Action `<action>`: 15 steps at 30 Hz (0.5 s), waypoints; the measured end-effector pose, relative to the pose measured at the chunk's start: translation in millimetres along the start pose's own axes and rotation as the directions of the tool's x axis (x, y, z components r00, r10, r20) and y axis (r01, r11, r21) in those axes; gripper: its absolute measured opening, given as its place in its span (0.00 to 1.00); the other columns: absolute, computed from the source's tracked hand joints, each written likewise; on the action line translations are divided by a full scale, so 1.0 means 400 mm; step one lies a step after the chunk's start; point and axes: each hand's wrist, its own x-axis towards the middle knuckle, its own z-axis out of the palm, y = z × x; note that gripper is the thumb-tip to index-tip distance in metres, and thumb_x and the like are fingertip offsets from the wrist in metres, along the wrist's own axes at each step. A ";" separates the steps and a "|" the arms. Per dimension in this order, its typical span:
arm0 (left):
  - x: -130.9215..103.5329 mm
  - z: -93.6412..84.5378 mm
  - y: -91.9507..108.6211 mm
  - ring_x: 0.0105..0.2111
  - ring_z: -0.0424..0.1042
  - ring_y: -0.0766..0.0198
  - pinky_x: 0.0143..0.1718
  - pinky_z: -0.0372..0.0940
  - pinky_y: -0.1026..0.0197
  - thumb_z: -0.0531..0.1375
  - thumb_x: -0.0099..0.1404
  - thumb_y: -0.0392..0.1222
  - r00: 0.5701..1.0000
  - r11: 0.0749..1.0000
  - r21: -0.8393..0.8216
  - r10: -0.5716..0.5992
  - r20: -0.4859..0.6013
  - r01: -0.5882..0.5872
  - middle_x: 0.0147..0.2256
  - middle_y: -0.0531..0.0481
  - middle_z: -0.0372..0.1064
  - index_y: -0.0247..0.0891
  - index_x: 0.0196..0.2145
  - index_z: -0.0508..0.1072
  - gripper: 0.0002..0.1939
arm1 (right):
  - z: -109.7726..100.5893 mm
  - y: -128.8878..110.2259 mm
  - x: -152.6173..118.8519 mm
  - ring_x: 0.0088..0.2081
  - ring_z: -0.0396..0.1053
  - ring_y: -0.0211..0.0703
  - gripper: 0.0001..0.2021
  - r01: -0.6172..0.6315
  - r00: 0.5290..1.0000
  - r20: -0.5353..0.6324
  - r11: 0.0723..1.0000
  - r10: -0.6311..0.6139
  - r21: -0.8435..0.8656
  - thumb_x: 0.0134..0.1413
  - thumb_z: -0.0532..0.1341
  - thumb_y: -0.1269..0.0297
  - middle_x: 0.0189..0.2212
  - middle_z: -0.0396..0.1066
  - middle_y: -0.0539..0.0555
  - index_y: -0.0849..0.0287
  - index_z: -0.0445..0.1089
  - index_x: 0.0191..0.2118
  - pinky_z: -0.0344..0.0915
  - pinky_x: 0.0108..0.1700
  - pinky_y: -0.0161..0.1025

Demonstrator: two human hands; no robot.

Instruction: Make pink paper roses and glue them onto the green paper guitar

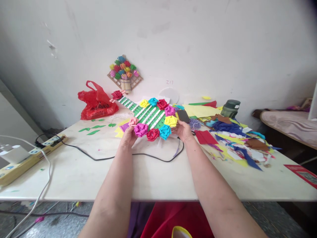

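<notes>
Between my two hands is a green craft piece [149,115] with white strips across it and a narrow neck pointing up and left. Paper flowers in red, yellow, blue, purple and pink line its wide end, and a red flower [117,95] sits at the neck's tip. My left hand [129,137] grips the lower left edge, beside the purple flower [141,130]. On the right edge, near the yellow flower [170,121], my right hand [184,131] holds the piece. Some fingers of both hands are hidden behind it.
A red plastic bag [95,104] and green paper leaves [93,132] lie at the left. Colourful paper scraps [232,132] and a dark bottle [230,108] are at the right. A black cable [99,159] crosses the table [158,185]; a power strip [32,155] lies far left.
</notes>
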 end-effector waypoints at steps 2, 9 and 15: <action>0.003 -0.001 0.002 0.17 0.65 0.73 0.16 0.61 0.71 0.58 0.49 0.26 1.000 1.000 -0.001 0.023 -0.011 -0.023 0.24 0.55 0.68 0.34 0.33 0.71 0.11 | 0.002 0.000 0.001 0.25 0.71 0.44 0.19 0.006 0.998 -0.066 0.999 -0.009 -0.038 0.41 0.55 0.58 0.26 0.73 0.55 0.61 0.67 0.40 0.66 0.26 0.40; 0.027 -0.017 0.006 0.16 0.65 0.70 0.16 0.63 0.69 0.58 0.50 0.28 0.991 0.991 0.002 0.130 -0.041 -0.130 0.21 0.56 0.67 0.36 0.35 0.71 0.13 | 0.007 -0.004 0.006 0.31 0.72 0.48 0.13 -0.064 0.952 -0.216 0.551 -0.215 -0.832 0.47 0.55 0.59 0.28 0.74 0.57 0.60 0.73 0.30 0.66 0.37 0.43; 0.036 -0.021 0.008 0.16 0.64 0.72 0.17 0.63 0.71 0.56 0.50 0.28 0.980 0.983 0.006 0.181 -0.083 -0.181 0.18 0.57 0.65 0.37 0.32 0.71 0.11 | 0.026 -0.028 -0.019 0.46 0.69 0.54 0.20 -0.051 0.995 -0.053 0.017 -0.082 -0.999 0.48 0.58 0.48 0.42 0.74 0.60 0.56 0.75 0.39 0.62 0.46 0.45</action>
